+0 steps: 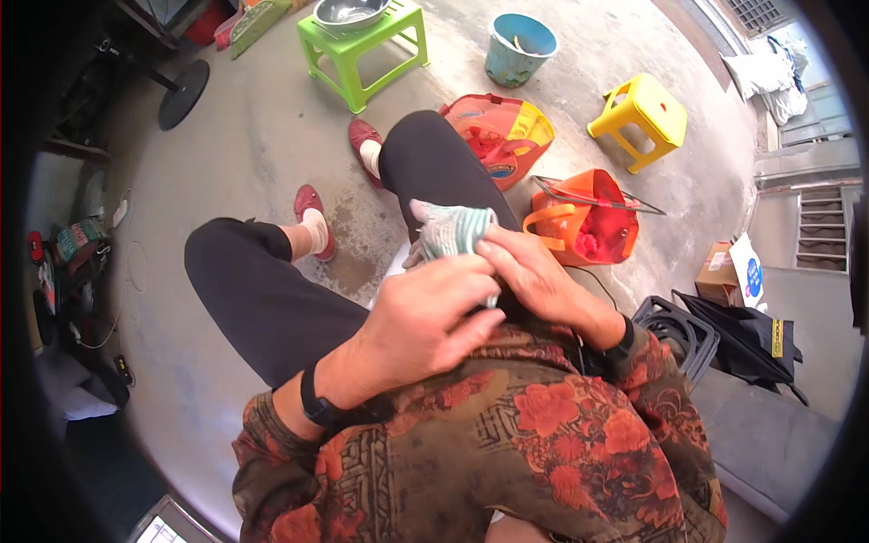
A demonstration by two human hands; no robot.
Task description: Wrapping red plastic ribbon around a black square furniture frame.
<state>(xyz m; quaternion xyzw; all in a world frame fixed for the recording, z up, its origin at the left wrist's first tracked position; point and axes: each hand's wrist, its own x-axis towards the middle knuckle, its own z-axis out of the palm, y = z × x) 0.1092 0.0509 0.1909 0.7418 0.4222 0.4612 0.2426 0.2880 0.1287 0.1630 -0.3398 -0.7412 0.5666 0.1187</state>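
In front of my lap is a knitted work glove (445, 231), pale grey with a green-striped cuff; a second glove may be folded in with it, but I cannot tell. My left hand (421, 317) is closed at the near edge of the cuff, its fingers curled and slightly blurred. From the other side my right hand (536, 276) grips the cuff, thumb lying along it. The glove's fingers point away from me, over my dark trousers (444, 167). Part of the cuff is hidden behind my left hand.
Ahead stand a green stool (362, 54) bearing a metal bowl (351, 11), a blue bucket (520, 50) and a yellow stool (644, 118). Near my right knee are a red bag (534, 136) and an orange bag (566, 195). A black fan base (185, 95) stands left.
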